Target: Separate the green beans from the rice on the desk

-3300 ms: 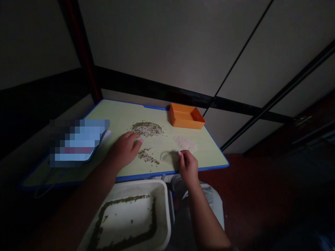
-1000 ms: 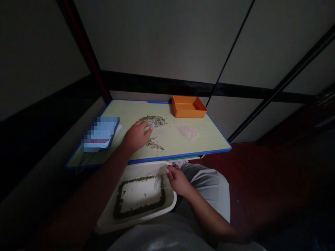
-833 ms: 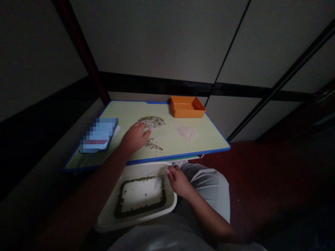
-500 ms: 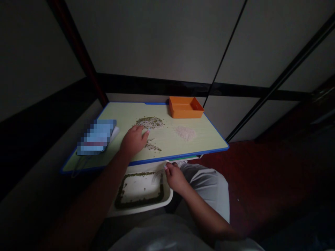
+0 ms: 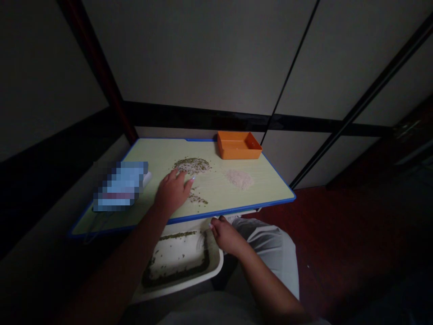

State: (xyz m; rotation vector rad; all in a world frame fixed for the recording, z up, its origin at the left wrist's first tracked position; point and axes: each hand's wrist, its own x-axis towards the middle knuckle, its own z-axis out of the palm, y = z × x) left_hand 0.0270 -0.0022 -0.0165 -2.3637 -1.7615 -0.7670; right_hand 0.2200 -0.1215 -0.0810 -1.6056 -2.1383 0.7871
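My left hand [image 5: 173,189] rests over the table with its fingers spread, fingertips at the near left edge of a mixed pile of green beans and pale grains [image 5: 194,165]. A smaller scatter of beans and grains [image 5: 199,198] lies just right of its thumb. My right hand [image 5: 225,237] is closed in a pinch on a clear plastic protractor [image 5: 202,242], faint against the white basin [image 5: 219,266] below it. Green beans line the edges of the basin's floor, with several loose ones in the middle. A heap of pale grains [image 5: 239,178] sits apart on the right.
An orange open box [image 5: 239,153] stands at the table's back right. A device with a blurred, lit screen [image 5: 123,185] lies at the left, a thin cord hanging near it. Blue edging borders the table [image 5: 233,210]. The basin is below the front edge, beside my leg.
My right hand has moved from the tabletop down over the basin with the protractor. Beans in the basin have shifted and scattered more. My left hand's fingers have spread; the view tilts slightly.
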